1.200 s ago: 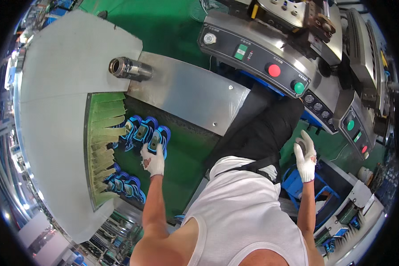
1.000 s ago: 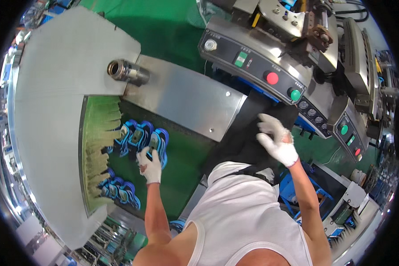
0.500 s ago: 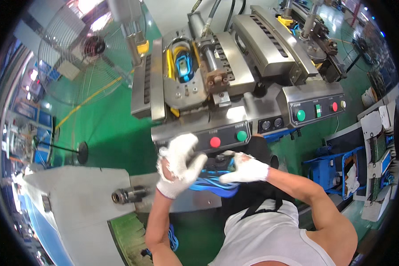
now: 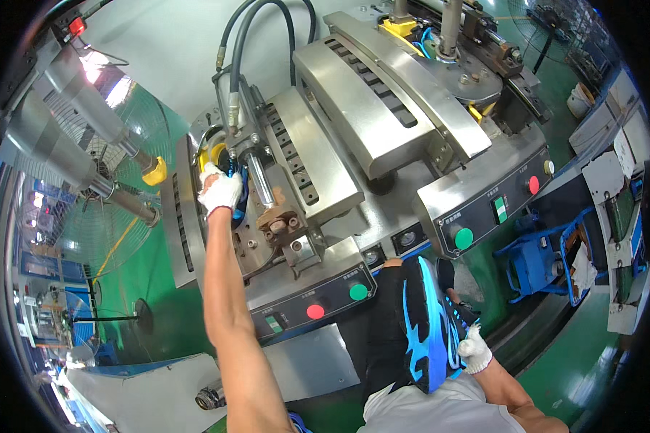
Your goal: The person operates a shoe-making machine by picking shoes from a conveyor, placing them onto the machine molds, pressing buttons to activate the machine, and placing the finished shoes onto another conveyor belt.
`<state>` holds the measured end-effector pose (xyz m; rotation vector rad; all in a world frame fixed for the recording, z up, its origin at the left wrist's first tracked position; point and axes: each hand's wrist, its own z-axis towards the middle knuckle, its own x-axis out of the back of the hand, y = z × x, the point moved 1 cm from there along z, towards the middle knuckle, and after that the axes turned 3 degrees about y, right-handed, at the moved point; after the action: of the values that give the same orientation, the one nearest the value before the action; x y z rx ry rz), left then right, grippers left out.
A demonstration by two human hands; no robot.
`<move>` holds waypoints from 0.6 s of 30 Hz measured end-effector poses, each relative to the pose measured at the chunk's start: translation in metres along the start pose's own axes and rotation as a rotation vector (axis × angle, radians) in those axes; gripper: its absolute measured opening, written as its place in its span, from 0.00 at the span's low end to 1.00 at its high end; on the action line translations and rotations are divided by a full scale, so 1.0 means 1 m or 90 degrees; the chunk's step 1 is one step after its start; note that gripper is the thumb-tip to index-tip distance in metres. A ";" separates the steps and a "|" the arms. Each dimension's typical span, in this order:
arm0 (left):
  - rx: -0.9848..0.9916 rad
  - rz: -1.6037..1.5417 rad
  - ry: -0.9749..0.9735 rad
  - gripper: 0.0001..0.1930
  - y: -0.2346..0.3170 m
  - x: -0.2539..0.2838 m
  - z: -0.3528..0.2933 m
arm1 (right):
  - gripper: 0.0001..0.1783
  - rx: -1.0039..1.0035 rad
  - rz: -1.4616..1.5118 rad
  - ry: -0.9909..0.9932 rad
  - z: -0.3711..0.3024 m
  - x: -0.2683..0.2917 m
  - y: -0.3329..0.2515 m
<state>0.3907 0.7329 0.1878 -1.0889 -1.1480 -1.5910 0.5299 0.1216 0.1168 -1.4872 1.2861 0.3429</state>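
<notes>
My left hand, in a white glove, reaches into the left machine. Its fingers are bent around a blue-and-black sneaker set in the machine's cavity, and the hand covers much of that shoe. Over my lap, a second sneaker, black with a bright blue patterned sole, is tilted so that its sole side shows. My gloved right hand grips this one by its right side, with some fingers hidden behind the upper.
The left control panel carries red and green buttons; a similar right panel sits beyond. Steel cylinders hang left of my left arm. Metal housings flank the cavity. A blue cart stands at right.
My left hand has gone from above my lap forward into the left machine. The right hand has drawn back toward my body with a sneaker. The view has shifted.
</notes>
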 end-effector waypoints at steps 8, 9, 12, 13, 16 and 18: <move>-0.107 -0.257 0.199 0.35 -0.045 0.122 -0.062 | 0.41 -0.125 -0.112 0.050 0.011 -0.023 -0.010; -0.134 -0.272 0.275 0.34 -0.063 0.144 -0.090 | 0.39 -0.134 -0.133 0.042 0.015 -0.041 -0.012; -0.123 -0.365 0.327 0.31 -0.092 0.178 -0.197 | 0.32 -0.100 -0.204 0.054 0.031 -0.075 -0.010; -0.118 -0.350 0.356 0.31 -0.107 0.186 -0.235 | 0.29 -0.082 -0.228 0.055 0.038 -0.085 -0.007; -0.048 -0.360 0.276 0.29 -0.167 0.184 -0.342 | 0.22 0.002 -0.270 -0.058 0.076 -0.166 -0.001; 0.042 -0.372 0.221 0.27 -0.202 0.164 -0.402 | 0.19 0.022 -0.351 -0.112 0.104 -0.233 0.002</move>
<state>0.0943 0.3587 0.2252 -0.4134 -1.3312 -2.0671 0.4840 0.3307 0.2559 -1.6701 0.7009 0.0831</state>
